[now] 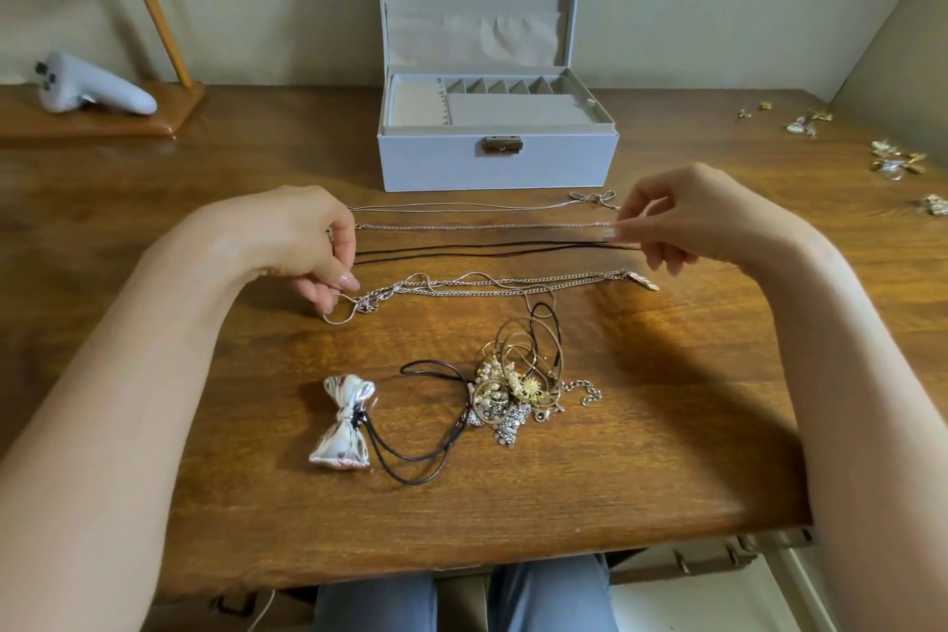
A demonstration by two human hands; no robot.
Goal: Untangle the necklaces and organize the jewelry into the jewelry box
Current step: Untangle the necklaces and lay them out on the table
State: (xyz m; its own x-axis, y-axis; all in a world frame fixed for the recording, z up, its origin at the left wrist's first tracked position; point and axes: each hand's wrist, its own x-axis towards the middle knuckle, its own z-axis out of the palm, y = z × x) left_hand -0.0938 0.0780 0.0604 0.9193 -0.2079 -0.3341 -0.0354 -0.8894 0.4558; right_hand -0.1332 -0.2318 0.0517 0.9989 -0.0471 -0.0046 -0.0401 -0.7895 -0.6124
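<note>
An open grey jewelry box (497, 159) stands at the back middle of the wooden table (667, 426). In front of it several necklaces lie stretched out in rows: a thin silver one with a bow (461, 207), a fine chain (482, 225), a black cord (477, 249) and a silver chain with a pendant (513, 283). My left hand (308, 246) pinches the left end of the silver chain. At the right end of the black cord, my right hand (687, 221) pinches it. A tangled pile of jewelry (518, 385) lies nearer me, with a silver bow pendant (343, 423) on a black cord.
Small gold and silver pieces (895, 162) are scattered at the table's right edge. A grey controller (90, 90) rests on a wooden stand (102, 116) at the back left. The table's front edge runs just above my knees.
</note>
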